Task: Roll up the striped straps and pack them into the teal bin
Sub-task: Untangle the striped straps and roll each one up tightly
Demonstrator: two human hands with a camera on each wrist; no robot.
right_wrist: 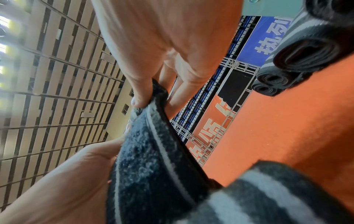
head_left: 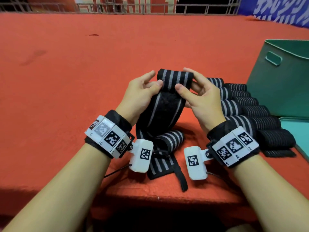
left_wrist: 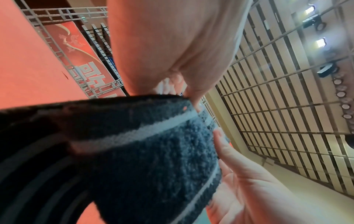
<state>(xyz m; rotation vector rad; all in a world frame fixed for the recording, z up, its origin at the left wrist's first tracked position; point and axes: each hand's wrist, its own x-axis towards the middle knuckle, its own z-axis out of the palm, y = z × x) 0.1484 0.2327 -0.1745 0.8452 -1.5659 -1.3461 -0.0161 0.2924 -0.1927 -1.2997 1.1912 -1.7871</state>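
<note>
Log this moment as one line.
stage: rolling | left hand: pinches strap | right hand: pinches strap | rolled straps: beside teal bin

striped strap (head_left: 168,97): top folded, held up | teal bin (head_left: 282,84): upright, right

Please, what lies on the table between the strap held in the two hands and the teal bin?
In the head view, rolled striped straps lie in rows between the held strap and the teal bin. The right hand partly hides them.
</note>
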